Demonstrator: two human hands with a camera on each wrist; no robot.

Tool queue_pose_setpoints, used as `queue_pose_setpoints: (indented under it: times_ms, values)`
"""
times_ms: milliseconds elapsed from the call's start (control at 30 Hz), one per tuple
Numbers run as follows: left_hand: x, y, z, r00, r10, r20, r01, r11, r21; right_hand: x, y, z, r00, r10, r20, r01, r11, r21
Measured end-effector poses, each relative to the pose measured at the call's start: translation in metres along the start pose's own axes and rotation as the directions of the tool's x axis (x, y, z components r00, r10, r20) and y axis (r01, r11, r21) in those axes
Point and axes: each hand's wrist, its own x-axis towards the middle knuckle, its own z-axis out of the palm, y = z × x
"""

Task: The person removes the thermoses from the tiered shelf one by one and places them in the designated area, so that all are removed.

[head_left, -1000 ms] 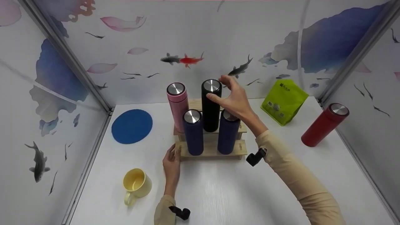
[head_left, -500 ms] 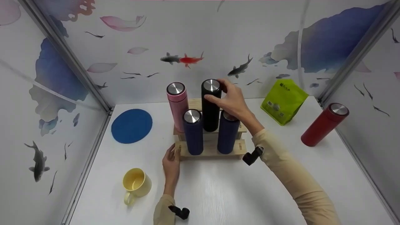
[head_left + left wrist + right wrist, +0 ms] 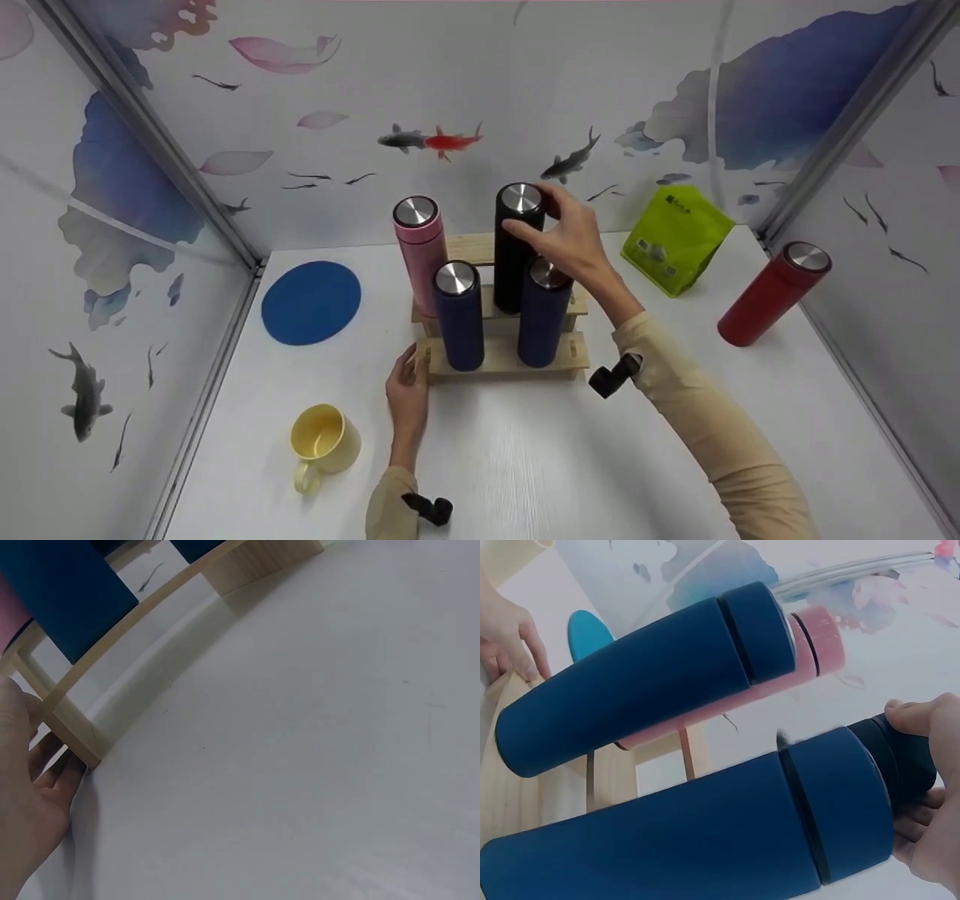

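Observation:
A stepped wooden rack (image 3: 499,363) carries several thermos bottles. On its lower step stand two dark blue bottles, a left one (image 3: 459,322) and a right one (image 3: 541,322). Behind them, on the middle step, are a pink bottle (image 3: 424,259) at the left and a black bottle (image 3: 514,255) at the right. My right hand (image 3: 570,232) grips the black bottle near its lid, thumb in front and fingers behind. The left hand (image 3: 409,390) holds the left end of the lower step, its thumb on the board in the left wrist view.
To the right, a red bottle (image 3: 772,296) stands near the side wall, with a green pouch (image 3: 675,240) behind it. On the left lie a blue round mat (image 3: 311,303) and a yellow mug (image 3: 341,446). Printed walls enclose the white table (image 3: 510,465).
The right hand's fingers have closed round the black bottle's top, and the bottle has shifted slightly right on the rack. The left hand keeps its hold on the rack.

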Motion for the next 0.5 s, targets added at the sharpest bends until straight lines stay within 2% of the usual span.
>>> queue_pose_setpoints:
  times_ms: [233,500]
  values:
    - [-0.001,0.002,0.001,1.000,-0.005,-0.002,0.005,1.000,-0.006,-0.002,0.005,-0.014,0.999,0.016,-0.051,-0.015,1.000,0.017]
    - [-0.002,0.001,-0.001,1.000,0.001,0.003,-0.001,1.000,-0.004,-0.009,0.010,-0.024,0.989,0.028,-0.147,-0.022,0.999,0.042]
